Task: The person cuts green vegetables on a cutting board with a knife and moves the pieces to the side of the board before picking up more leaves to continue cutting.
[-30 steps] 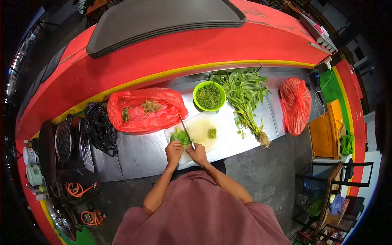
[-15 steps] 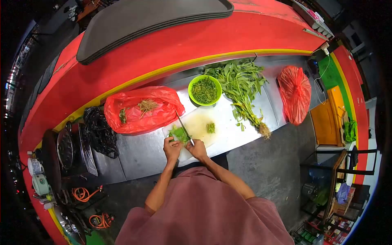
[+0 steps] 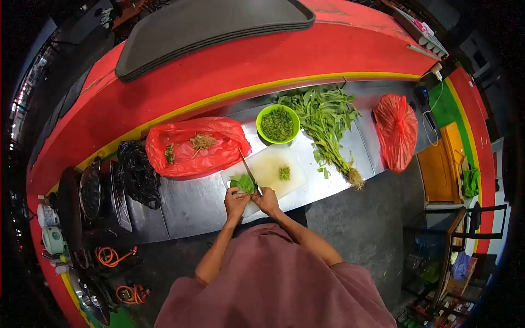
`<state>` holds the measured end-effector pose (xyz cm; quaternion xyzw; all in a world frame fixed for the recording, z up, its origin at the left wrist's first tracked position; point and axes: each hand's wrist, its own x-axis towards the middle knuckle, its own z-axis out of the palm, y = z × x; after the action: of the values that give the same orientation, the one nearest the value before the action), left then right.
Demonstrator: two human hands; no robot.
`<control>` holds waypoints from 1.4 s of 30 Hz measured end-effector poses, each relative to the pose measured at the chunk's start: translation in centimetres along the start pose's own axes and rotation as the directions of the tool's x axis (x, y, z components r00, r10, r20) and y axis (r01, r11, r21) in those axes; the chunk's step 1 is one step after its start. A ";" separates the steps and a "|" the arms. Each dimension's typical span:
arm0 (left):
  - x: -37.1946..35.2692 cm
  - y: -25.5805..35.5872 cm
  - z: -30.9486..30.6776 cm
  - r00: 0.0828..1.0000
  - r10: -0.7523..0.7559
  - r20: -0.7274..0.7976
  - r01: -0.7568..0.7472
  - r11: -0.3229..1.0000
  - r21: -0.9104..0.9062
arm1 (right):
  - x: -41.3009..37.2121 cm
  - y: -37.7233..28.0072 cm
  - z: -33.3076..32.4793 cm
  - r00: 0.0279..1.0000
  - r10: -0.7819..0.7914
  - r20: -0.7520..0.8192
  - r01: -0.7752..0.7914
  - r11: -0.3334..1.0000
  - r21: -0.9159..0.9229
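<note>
My right hand (image 3: 267, 201) grips a knife (image 3: 249, 171) by its handle, the blade pointing up and left over the white cutting board (image 3: 298, 170). Just left of the blade, my left hand (image 3: 235, 203) is closed on a bunch of green leaves (image 3: 243, 184) at the board's near left corner. A small pile of chopped greens (image 3: 284, 173) lies on the board to the right of the knife. Behind the board stands a lime-green bowl (image 3: 259, 127) filled with chopped greens.
An open red plastic bag (image 3: 164, 136) with root trimmings lies left of the board. Long leafy stalks with roots (image 3: 330, 126) lie to the right, then a tied red bag (image 3: 395, 134). A black bag (image 3: 136, 175) sits at left. Stacked dark trays (image 3: 213, 33) rest on the red ledge.
The leaves by the knife look more gathered and folded under my left hand. The whole view has shifted slightly; both hands stay at the board.
</note>
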<state>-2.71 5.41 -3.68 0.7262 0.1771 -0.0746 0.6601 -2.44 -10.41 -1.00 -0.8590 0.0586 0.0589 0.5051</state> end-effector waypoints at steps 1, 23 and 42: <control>0.2 -0.3 0.0 1.000 0.029 0.001 -0.029 0.999 0.029 | -0.2 -0.8 -0.6 1.000 -0.010 -0.002 0.010 0.999 0.034; -0.9 2.1 0.3 0.999 0.020 -0.026 -0.016 0.991 0.133 | -1.1 -0.2 -1.5 0.996 0.000 0.085 -0.014 0.987 0.162; -2.2 3.3 -1.4 0.875 0.484 -0.020 -0.435 0.804 0.405 | -1.7 -0.8 -0.3 1.000 -0.010 -0.007 0.009 0.999 -0.042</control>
<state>-3.74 6.27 0.29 0.8666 0.0175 0.0985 0.4889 -3.92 -10.21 0.14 -0.8699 0.0550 0.0548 0.4870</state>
